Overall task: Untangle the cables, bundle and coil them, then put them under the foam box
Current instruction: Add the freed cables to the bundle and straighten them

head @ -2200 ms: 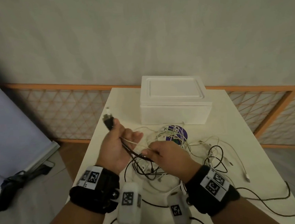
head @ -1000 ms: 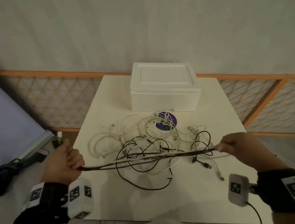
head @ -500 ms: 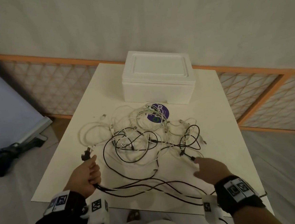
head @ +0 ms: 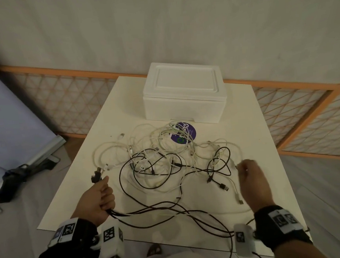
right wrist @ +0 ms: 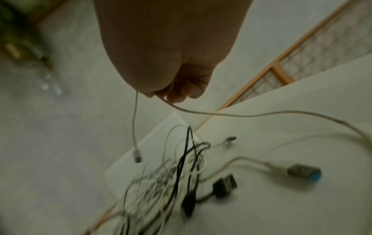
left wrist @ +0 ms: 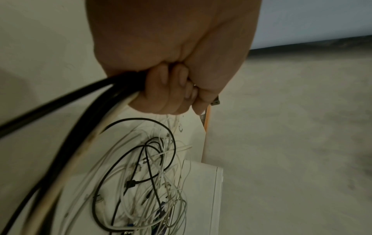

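Observation:
A tangle of black and white cables (head: 167,161) lies across the middle of the white table (head: 252,126). Behind it stands the white foam box (head: 183,94), lid on. My left hand (head: 100,197) grips a bundle of black cables (head: 151,210) with one white strand; their plugs (head: 96,175) stick out above my fist, and the strands trail right along the front edge. The left wrist view shows my fingers (left wrist: 173,89) curled round that bundle (left wrist: 84,111). My right hand (head: 250,175) pinches a thin white cable (right wrist: 231,113) near its end; its small plug (right wrist: 138,156) dangles.
A round purple sticker (head: 183,136) lies under the white loops in front of the box. Loose USB plugs (head: 222,185) lie near my right hand. An orange lattice fence (head: 306,116) runs behind the table. A folded panel (head: 12,121) leans at the left.
My hands pulled the black bundle taut between them, then my right hand let go. The bundle dropped to the front edge; my right hand moved up and pinched a white cable.

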### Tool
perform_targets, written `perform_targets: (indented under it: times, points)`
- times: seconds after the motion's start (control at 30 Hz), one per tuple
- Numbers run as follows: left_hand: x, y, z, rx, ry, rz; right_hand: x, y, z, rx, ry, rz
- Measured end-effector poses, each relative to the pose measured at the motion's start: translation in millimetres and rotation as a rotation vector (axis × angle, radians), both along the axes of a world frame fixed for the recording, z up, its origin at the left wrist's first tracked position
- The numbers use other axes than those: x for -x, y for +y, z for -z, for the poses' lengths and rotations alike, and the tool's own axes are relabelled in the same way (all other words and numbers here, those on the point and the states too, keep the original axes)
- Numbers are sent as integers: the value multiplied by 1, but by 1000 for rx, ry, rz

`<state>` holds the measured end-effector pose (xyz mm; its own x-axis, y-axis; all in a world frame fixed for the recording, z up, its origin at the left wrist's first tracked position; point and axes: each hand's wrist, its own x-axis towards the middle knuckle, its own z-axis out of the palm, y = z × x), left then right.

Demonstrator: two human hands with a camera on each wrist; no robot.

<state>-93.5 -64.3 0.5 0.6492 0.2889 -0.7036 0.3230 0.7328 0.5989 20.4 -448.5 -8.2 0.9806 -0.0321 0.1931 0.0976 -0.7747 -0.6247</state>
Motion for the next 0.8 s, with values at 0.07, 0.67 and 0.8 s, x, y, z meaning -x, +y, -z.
perform_targets:
  times: [0.07,0.67,0.8]
  points:
    - [-1,0,0,0,0,-11,-4,-20,-11,-94,-43,136]
    - [-49,-94,-25,38,-160,172,17,76,-41,167,420,-688]
    - [-55,-125,-32,26,-227,246,28,120,-22,299,491,-882]
